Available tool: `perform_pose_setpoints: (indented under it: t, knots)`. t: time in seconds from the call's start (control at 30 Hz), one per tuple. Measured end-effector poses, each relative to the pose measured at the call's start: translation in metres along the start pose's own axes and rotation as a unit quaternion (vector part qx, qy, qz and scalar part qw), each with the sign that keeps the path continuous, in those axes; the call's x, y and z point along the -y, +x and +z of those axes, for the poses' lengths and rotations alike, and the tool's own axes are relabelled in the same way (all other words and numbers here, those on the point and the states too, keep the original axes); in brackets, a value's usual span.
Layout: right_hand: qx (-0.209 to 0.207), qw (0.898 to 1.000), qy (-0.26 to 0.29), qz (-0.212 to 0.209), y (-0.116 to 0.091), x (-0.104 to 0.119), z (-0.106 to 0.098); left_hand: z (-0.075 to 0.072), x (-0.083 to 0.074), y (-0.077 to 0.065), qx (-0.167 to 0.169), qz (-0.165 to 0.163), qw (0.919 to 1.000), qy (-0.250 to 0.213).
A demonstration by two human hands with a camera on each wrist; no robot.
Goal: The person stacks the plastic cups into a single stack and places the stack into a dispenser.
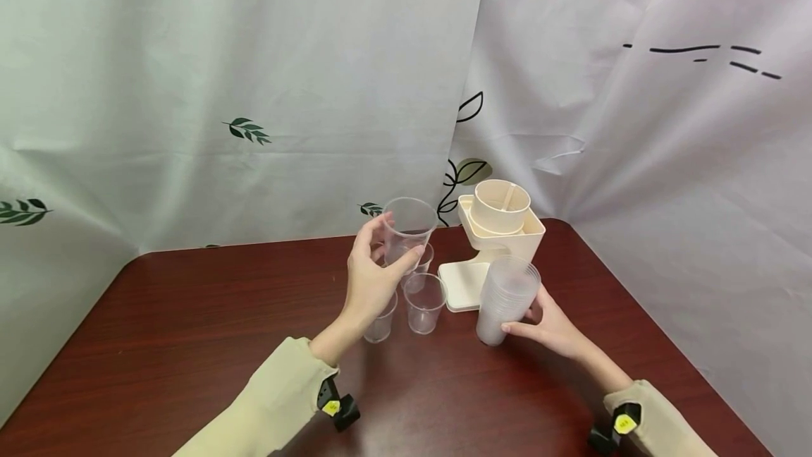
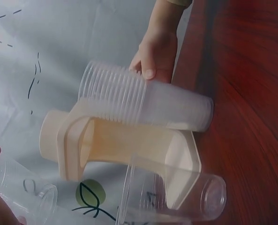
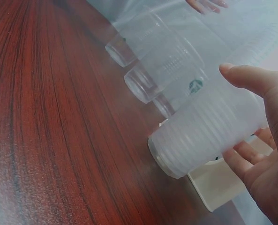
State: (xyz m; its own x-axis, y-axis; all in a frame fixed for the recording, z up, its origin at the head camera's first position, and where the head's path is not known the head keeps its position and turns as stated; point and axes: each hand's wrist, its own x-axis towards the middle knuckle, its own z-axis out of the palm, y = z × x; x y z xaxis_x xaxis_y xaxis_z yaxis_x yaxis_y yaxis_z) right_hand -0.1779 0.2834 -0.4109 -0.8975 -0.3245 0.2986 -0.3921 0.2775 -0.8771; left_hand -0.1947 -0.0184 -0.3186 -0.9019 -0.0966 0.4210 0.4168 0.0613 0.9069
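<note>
My left hand (image 1: pixel 371 277) holds a single clear plastic cup (image 1: pixel 409 221) upright, thumb on one side and fingers on the other, above several clear cups on the table. One standing cup (image 1: pixel 424 305) is just below it, with another cup (image 1: pixel 379 323) to its left and one more partly hidden behind. My right hand (image 1: pixel 548 323) grips a tall stack of nested clear cups (image 1: pixel 507 298) round its side. In the right wrist view the thumb (image 3: pixel 251 79) lies along one side of the stack (image 3: pixel 209 126) and the fingers curl beneath.
Behind the stack stands a cream-coloured dispenser-like stand (image 1: pixel 466 284) with a round cup-shaped holder (image 1: pixel 501 206) on top. The dark red wooden table (image 1: pixel 222 344) reaches back to a pale patterned cloth (image 1: pixel 317 76). Black wrist cameras are strapped over both sleeves.
</note>
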Motion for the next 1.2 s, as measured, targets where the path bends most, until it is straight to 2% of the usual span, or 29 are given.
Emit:
perform_pose_setpoints:
  t: [0.27, 0.6, 0.93, 1.2]
  knots:
    - [0.000, 1.000, -0.001, 0.000, -0.001, 0.001, 0.000, 0.013, -0.001, -0.003, 0.014, 0.006, 0.9996, -0.024]
    - [0.001, 1.000, 0.003, 0.001, 0.000, 0.000, 0.000, 0.027, -0.004, -0.005, 0.019, -0.002, 0.9998, 0.005]
    - [-0.001, 1.000, 0.000, 0.009, 0.001, -0.001, -0.001, 0.042, -0.008, -0.005, 0.038, 0.009, 0.9992, -0.001]
    - [0.003, 1.000, 0.004, -0.002, 0.001, -0.001, -0.001, 0.052, -0.010, -0.005, 0.053, 0.007, 0.9986, -0.006]
